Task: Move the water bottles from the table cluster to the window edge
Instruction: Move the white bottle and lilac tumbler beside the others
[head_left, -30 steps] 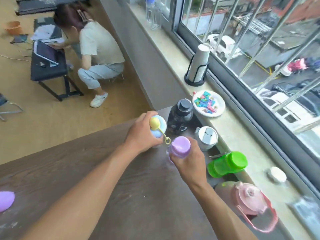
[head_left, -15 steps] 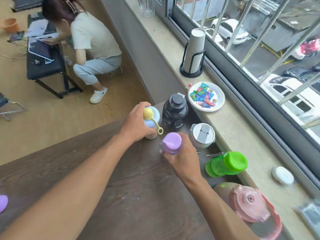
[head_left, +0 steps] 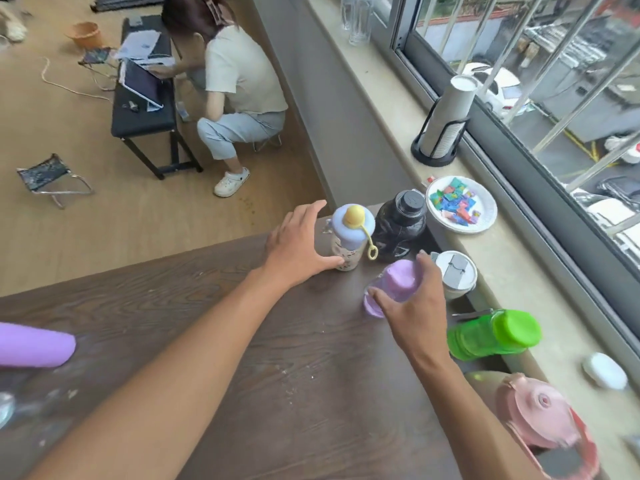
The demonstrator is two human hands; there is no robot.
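Note:
Several bottles cluster at the dark wooden table's far right corner. My left hand is open beside a small bottle with a blue lid and yellow knob; only the thumb touches its base. My right hand wraps a purple bottle, index finger on its far side and thumb near its base. A black bottle stands behind them. To the right are a white-lidded tumbler, a green bottle and a pink jug. The stone window ledge runs along the right.
On the ledge stand a plate of coloured wrappers, a paper-cup stack in a black holder, a small white object and clear bottles far back. A purple object lies at the table's left edge. A person crouches by a bench.
My left hand has opened and drawn back off the blue-lidded bottle, which now stands on the table. My right hand with the purple bottle has shifted slightly right.

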